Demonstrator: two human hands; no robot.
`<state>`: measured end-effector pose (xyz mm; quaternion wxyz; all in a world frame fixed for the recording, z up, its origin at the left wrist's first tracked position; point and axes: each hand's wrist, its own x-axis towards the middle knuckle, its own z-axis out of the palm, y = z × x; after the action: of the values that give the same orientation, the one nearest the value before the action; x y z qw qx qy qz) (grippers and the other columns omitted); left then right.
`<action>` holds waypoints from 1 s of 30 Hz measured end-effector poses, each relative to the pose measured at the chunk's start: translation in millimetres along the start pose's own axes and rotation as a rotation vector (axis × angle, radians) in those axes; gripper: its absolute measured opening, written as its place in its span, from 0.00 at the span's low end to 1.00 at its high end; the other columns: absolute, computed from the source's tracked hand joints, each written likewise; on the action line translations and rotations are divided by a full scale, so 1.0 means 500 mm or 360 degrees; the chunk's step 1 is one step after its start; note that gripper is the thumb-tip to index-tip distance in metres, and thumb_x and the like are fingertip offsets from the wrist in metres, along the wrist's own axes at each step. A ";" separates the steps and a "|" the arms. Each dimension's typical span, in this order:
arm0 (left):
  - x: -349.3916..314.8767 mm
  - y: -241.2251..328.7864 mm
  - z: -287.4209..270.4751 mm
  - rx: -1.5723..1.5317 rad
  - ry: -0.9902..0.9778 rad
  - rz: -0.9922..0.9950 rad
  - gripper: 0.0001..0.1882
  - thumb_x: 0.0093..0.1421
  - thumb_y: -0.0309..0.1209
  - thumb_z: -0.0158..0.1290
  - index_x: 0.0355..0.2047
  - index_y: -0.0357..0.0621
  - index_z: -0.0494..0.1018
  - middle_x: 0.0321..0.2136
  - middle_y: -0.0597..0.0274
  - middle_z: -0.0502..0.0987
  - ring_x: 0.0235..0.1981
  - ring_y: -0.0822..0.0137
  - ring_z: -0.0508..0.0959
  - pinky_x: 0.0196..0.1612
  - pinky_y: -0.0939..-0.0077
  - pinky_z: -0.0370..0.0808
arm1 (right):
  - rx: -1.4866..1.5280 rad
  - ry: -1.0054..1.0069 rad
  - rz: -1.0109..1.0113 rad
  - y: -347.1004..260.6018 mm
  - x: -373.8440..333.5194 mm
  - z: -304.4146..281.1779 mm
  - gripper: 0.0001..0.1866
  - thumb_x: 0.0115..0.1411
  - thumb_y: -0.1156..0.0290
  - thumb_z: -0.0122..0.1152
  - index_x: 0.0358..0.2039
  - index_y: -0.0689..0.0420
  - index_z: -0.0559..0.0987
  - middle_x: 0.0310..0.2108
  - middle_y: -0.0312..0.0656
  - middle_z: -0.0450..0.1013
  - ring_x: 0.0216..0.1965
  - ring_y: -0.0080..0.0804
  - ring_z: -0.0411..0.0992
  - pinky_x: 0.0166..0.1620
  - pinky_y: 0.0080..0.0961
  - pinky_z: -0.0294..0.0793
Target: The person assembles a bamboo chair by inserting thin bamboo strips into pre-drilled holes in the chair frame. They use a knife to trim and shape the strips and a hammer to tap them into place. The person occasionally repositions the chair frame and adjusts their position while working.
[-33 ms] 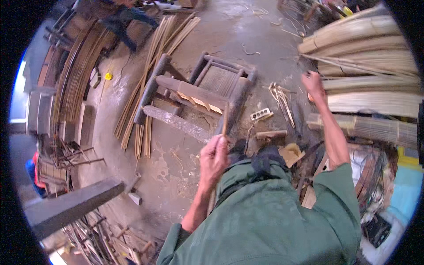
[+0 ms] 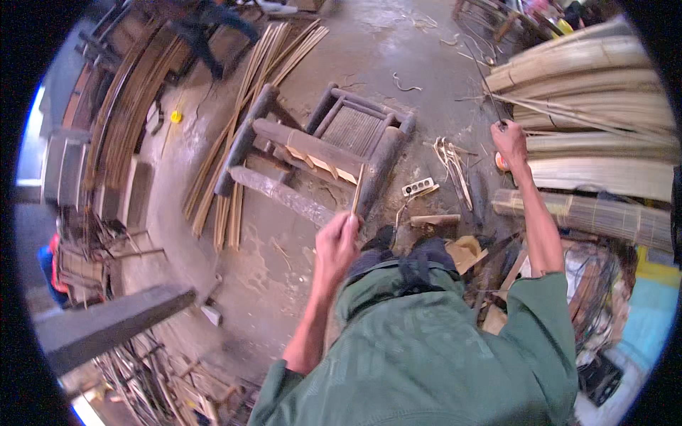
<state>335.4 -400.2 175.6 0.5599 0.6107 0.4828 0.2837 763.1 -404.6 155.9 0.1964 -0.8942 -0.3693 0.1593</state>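
The left hand [image 2: 337, 245] grips a slim, straight, tan wooden stick [image 2: 359, 188]; the right hand [image 2: 511, 145] clasps a thin, dark rod [image 2: 485, 83].

1. Our left hand [image 2: 337, 245] sits just below mid-frame, curled up pretty snug.
2. Left forearm [image 2: 311, 323] slants up and rightward to it.
3. Our right hand [image 2: 510, 145]'s higher, right of center, curled too.
4. Right forearm [image 2: 540, 216]'s leaning slightly left.
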 end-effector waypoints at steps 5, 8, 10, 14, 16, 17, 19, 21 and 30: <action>0.126 -0.077 0.007 0.0696 -0.0170 0.0225 0.14 0.64 0.36 0.47 0.37 0.37 0.75 0.18 0.69 0.66 0.19 0.76 0.66 0.22 0.79 0.66 | 0.0036 0.0039 -0.0665 -0.220 -0.162 0.096 0.17 0.51 0.60 0.59 0.40 0.53 0.78 0.33 0.52 0.76 0.36 0.49 0.76 0.39 0.41 0.76; 0.155 -0.050 0.038 0.0249 -0.0289 -0.0104 0.15 0.64 0.37 0.47 0.36 0.36 0.75 0.17 0.70 0.65 0.19 0.77 0.65 0.22 0.78 0.65 | 0.0080 0.0052 -0.1006 -0.221 -0.233 0.154 0.12 0.49 0.62 0.62 0.33 0.53 0.79 0.24 0.44 0.76 0.27 0.45 0.76 0.29 0.36 0.74; 0.143 -0.021 0.065 -0.0292 -0.0400 -0.0375 0.15 0.64 0.38 0.47 0.35 0.36 0.74 0.17 0.71 0.64 0.19 0.77 0.64 0.21 0.78 0.64 | 0.0076 0.0046 -0.1070 -0.202 -0.251 0.182 0.10 0.50 0.61 0.61 0.29 0.53 0.77 0.22 0.43 0.75 0.25 0.43 0.76 0.26 0.37 0.72; 0.139 -0.032 0.087 -0.0399 -0.0307 -0.0398 0.17 0.65 0.40 0.46 0.30 0.37 0.73 0.17 0.73 0.62 0.18 0.79 0.63 0.21 0.80 0.66 | 0.0009 -0.0093 -0.1159 -0.177 -0.261 0.211 0.09 0.48 0.64 0.60 0.28 0.53 0.75 0.23 0.46 0.74 0.26 0.46 0.75 0.28 0.41 0.72; 0.134 -0.033 0.094 -0.0323 -0.0298 -0.0427 0.16 0.65 0.39 0.46 0.30 0.38 0.74 0.17 0.73 0.62 0.19 0.79 0.64 0.20 0.80 0.66 | -0.0032 -0.0089 -0.1150 -0.166 -0.251 0.223 0.11 0.48 0.61 0.60 0.27 0.54 0.75 0.23 0.47 0.73 0.27 0.48 0.75 0.29 0.42 0.72; 0.129 -0.032 0.097 -0.0286 -0.0289 -0.0442 0.16 0.65 0.39 0.46 0.31 0.39 0.74 0.17 0.73 0.62 0.19 0.79 0.64 0.20 0.80 0.66 | -0.0078 -0.0097 -0.1155 -0.159 -0.239 0.222 0.12 0.48 0.60 0.60 0.28 0.54 0.75 0.23 0.48 0.74 0.28 0.48 0.75 0.29 0.42 0.72; 0.112 -0.009 0.096 -0.0297 -0.0268 -0.0391 0.15 0.65 0.38 0.46 0.30 0.39 0.74 0.17 0.74 0.62 0.19 0.79 0.64 0.20 0.81 0.65 | -0.0133 -0.0124 -0.0928 -0.156 -0.207 0.212 0.14 0.49 0.58 0.59 0.30 0.54 0.77 0.27 0.51 0.74 0.30 0.49 0.75 0.31 0.41 0.73; 0.077 0.018 0.095 -0.0230 -0.0371 -0.0373 0.16 0.65 0.38 0.46 0.31 0.36 0.74 0.15 0.70 0.63 0.20 0.79 0.66 0.20 0.79 0.66 | -0.0064 -0.0032 -0.0472 -0.097 -0.112 0.203 0.14 0.51 0.58 0.59 0.32 0.54 0.78 0.27 0.51 0.75 0.30 0.48 0.76 0.32 0.41 0.74; 0.108 -0.124 0.088 0.1236 -0.0528 0.0158 0.13 0.58 0.39 0.50 0.29 0.42 0.75 0.27 0.45 0.77 0.32 0.44 0.77 0.33 0.52 0.74 | 0.0362 -0.0375 -0.0759 -0.167 -0.249 0.250 0.17 0.52 0.58 0.60 0.40 0.53 0.80 0.30 0.50 0.77 0.33 0.47 0.77 0.37 0.38 0.76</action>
<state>377.8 -375.2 96.6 0.3440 0.8362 0.4272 0.0052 575.3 -411.1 103.7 0.2830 -0.7297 -0.5693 0.2519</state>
